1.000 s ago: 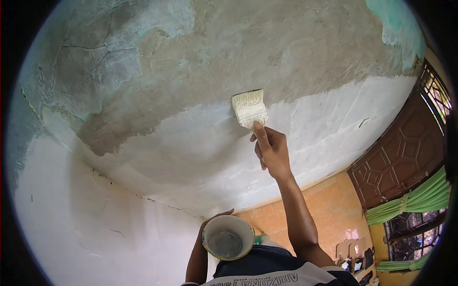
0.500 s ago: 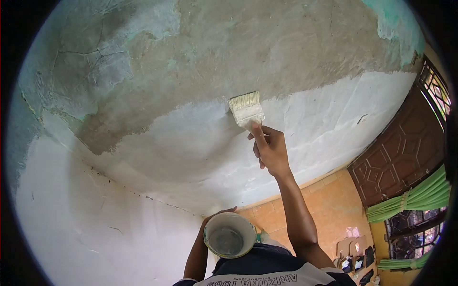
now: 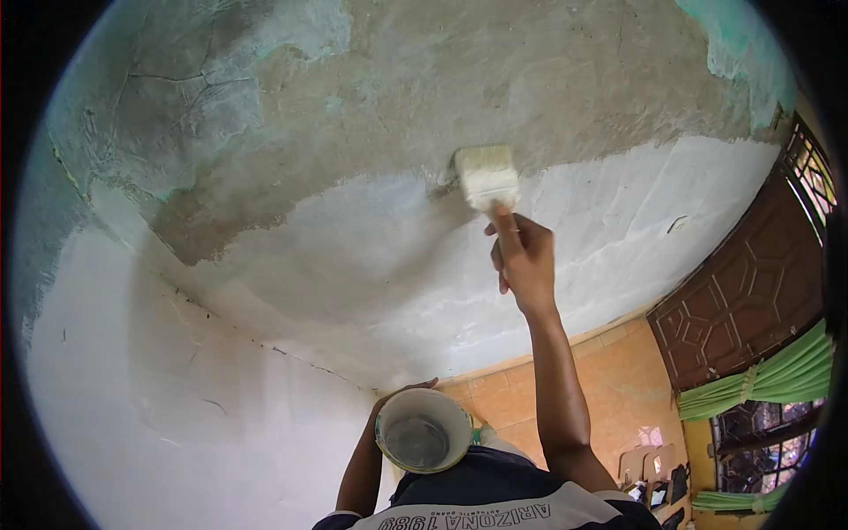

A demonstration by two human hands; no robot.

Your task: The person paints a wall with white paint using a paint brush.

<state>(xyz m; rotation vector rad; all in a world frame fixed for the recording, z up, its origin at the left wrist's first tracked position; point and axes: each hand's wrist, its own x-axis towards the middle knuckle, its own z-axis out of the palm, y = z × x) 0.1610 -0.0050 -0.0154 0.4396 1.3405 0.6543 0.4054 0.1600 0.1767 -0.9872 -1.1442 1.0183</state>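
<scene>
A wide paintbrush point(image 3: 491, 184), its ferrule and bristles coated in white, is in my right hand point(image 3: 526, 261), fingers closed round the handle. The bristles point up the wall at the border between white paint point(image 3: 601, 199) and bare grey-brown plaster point(image 3: 406, 97). Close to my chest, my left hand point(image 3: 408, 389) curls round the far side of a paint bucket point(image 3: 466, 422); most of its fingers are hidden behind the rim. Inside the bucket is a greyish-white layer at the bottom.
A white side wall point(image 3: 177, 380) meets the painted one in a cracked corner at left. Orange floor tiles point(image 3: 503, 397) lie below. To the right are a brown panelled door point(image 3: 742, 274), a green curtain point(image 3: 760, 384) at a window, and chairs point(image 3: 649, 464) with things on them.
My right hand has moved the paintbrush up and to the right along the paint border. The bucket in my left hand stays in nearly the same place.
</scene>
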